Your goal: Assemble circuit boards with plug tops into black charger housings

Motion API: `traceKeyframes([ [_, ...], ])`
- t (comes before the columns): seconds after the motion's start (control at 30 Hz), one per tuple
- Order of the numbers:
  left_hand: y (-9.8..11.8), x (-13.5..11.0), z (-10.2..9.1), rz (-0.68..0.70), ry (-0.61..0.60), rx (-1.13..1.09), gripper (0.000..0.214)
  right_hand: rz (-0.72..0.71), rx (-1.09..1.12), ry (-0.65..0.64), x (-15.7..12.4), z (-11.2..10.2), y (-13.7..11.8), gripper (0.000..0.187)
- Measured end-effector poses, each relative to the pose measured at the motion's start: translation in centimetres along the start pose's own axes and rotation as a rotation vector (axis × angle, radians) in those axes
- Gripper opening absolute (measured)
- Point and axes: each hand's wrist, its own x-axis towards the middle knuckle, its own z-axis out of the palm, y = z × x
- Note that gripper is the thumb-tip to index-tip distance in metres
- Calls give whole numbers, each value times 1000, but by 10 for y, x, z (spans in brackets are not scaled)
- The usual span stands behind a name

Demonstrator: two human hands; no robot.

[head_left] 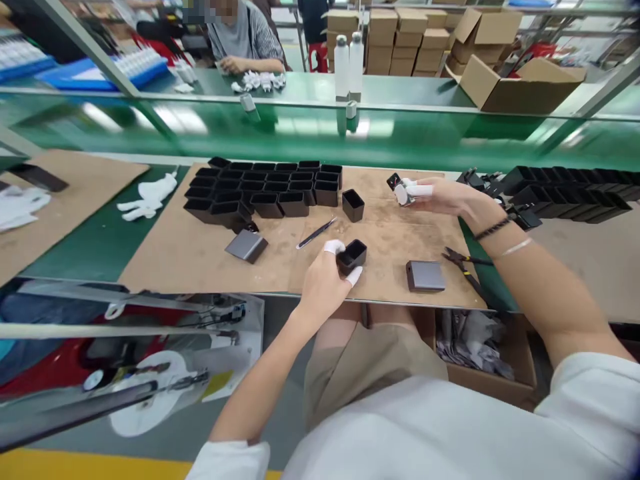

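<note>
My left hand (323, 283), with white finger covers on thumb and finger, grips a small open-topped black case (354, 253) near the cardboard's front edge. Further back and to the right, my right hand (440, 195) pinches a small part with a round white piece (401, 194) and a black end. What exactly the part is, I cannot make out. Another black case (353, 205) stands between the hands, beside tweezers (317, 233). A grey closed box (425, 276) lies right of my left hand, a second grey box (247, 246) to its left.
Rows of black cases (270, 187) fill the back left; more cases (565, 193) stand at right. Pliers (467, 267) lie by the right edge. A white glove (150, 195) rests at left. Across the green conveyor (300, 127) sits a person (245, 40).
</note>
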Motion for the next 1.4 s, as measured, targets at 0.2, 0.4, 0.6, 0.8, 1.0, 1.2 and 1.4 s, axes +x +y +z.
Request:
traceKeyframes([
  [0.2, 3, 5, 8, -47, -218, -276, 112, 172, 238, -111, -95, 46, -4, 40],
  [0.4, -4, 33, -1, 87, -441, -334, 89, 158, 464, -53, -139, 68, 14, 54],
  [0.6, 16, 31, 18, 110, -170, -76, 71, 17, 487, 281, -152, 100, 30, 53],
  [0.8, 33, 5, 44, -158, 73, 273, 78, -53, 726, 450, -162, 145, 45, 38],
  [1.0, 31, -22, 50, -181, 119, 166, 69, -74, 725, 521, -163, 151, 49, 45],
  [1.2, 15, -18, 11, -81, -270, -203, 124, -144, 595, 562, -160, 144, 50, 55],
  [1.4, 14, 7, 9, 65, -248, -380, 70, -411, 320, 478, -146, 137, 46, 65],
])
